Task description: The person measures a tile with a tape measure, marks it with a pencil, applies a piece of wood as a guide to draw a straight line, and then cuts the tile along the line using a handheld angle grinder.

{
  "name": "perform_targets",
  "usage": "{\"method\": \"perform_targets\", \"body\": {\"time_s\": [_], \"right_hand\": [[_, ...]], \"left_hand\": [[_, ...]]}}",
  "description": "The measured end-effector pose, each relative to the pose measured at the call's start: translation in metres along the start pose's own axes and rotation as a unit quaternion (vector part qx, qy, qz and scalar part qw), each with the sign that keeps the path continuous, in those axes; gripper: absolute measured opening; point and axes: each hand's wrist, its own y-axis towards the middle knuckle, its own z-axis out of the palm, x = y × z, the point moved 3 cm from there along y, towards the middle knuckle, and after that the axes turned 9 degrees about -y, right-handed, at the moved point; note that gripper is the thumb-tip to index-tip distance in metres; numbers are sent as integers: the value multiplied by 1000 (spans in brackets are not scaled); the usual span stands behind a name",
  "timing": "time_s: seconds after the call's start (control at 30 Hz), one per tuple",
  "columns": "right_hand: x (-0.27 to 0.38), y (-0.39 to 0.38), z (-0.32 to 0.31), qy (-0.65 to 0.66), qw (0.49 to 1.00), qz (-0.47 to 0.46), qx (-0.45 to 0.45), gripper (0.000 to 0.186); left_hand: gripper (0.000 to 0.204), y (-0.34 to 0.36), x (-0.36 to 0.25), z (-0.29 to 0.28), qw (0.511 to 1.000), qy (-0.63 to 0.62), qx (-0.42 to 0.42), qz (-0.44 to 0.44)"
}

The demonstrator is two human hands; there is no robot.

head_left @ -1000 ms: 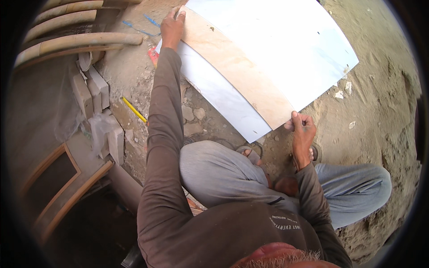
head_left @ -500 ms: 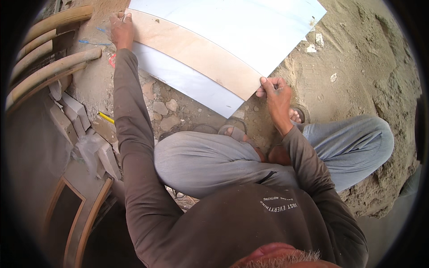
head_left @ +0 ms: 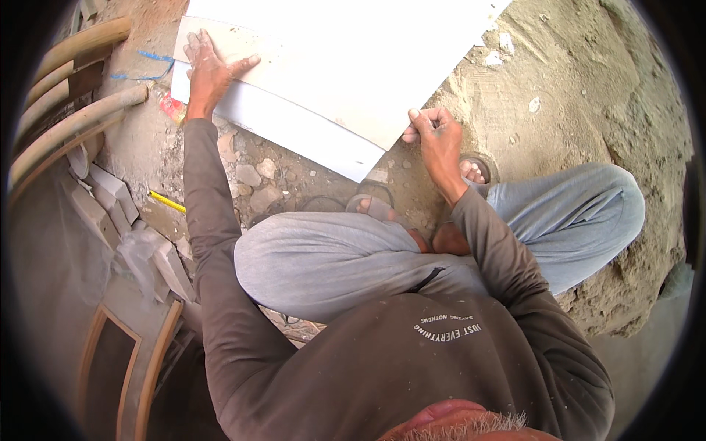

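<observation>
Above brown sand point(head_left: 507, 110), left hand point(head_left: 211, 79), fingers spread, apparently steadied the beige tile-like strip point(head_left: 323, 95) beneath; right hand point(head_left: 440, 145) pinched its edge.

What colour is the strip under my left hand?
The strip is pale beige, partly washed out by glare; the head view shows it best.

Diffuse daylight, strongest top centre. White sheet point(head_left: 360, 33) glaring, surface burnt out; beige strip point(head_left: 312, 87) on it nearly washed out. Shadows soft. Lower left sinks near black beside a wooden strip point(head_left: 154, 360). Left margin hazy, soft. Fisheye bending toward rim; black vignette rounds the corners.
</observation>
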Motion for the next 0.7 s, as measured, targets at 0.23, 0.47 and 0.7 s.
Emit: {"method": "perform_targets", "body": {"time_s": [0.23,0.47,0.7], "right_hand": [[-1,-2,0,22,1000,9,5,22],[0,-4,-1,9,1000,12,12,23],[-1,-2,1,17,1000,17,2,23]], "left_hand": [[143,2,-3,0,1000,-26,-1,-12],[142,5,-4,0,1000,-14,3,-8],[144,5,-3,0,1000,-31,-6,1]]}}
